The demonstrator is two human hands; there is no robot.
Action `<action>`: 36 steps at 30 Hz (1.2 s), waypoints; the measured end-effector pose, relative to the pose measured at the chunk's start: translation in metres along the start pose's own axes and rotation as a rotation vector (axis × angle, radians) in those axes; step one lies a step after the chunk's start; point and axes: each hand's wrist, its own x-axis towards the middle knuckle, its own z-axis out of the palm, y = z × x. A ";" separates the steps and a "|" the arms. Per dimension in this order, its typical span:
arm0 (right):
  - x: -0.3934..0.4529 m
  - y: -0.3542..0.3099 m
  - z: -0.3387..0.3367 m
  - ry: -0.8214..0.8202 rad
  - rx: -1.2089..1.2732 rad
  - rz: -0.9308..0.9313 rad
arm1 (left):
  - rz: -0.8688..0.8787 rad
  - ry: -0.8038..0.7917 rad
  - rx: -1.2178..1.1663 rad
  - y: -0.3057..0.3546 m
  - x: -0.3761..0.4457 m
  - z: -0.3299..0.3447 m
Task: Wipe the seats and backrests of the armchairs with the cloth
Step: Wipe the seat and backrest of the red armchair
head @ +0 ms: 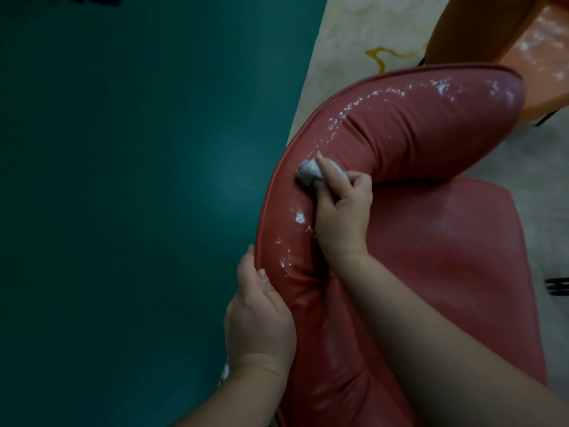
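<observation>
A red armchair fills the right half of the view, with its curved backrest (409, 124) arching from top right down to the bottom and its seat (446, 257) to the right. White glossy streaks run along the backrest's top. My right hand (341, 217) grips a bunched grey cloth (308, 171) and presses it against the backrest's upper surface. My left hand (261, 315) holds the backrest's outer edge lower down, its thumb on top and its fingers wrapped behind the piping.
A dark teal wall (138, 195) takes up the left half, close behind the backrest. An orange armchair (529, 47) stands at the top right on a pale patterned floor (354, 32). Black chair legs (557, 286) show at the right edge.
</observation>
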 end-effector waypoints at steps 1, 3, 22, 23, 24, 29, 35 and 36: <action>0.007 -0.002 0.002 -0.002 0.008 0.008 | -0.002 0.002 -0.002 0.000 0.000 0.000; 0.003 -0.002 0.002 -0.024 0.033 0.003 | -0.012 0.001 0.006 -0.002 0.000 0.001; -0.050 0.006 -0.012 -0.078 0.088 -0.047 | 0.010 0.007 0.003 -0.003 0.002 0.000; -0.040 0.005 -0.011 -0.077 0.066 -0.049 | 0.003 0.006 0.005 -0.003 0.001 0.000; -0.026 0.003 -0.008 -0.071 0.031 -0.052 | -0.002 0.004 0.005 -0.003 0.001 0.001; 0.009 -0.005 0.002 -0.066 0.037 0.007 | -0.016 0.003 0.006 -0.002 0.001 0.001; -0.061 0.010 -0.020 -0.127 0.113 -0.059 | 0.007 0.009 -0.003 -0.002 0.002 0.000; -0.050 0.009 -0.018 -0.122 0.077 -0.065 | 0.007 0.005 0.000 -0.002 0.002 0.001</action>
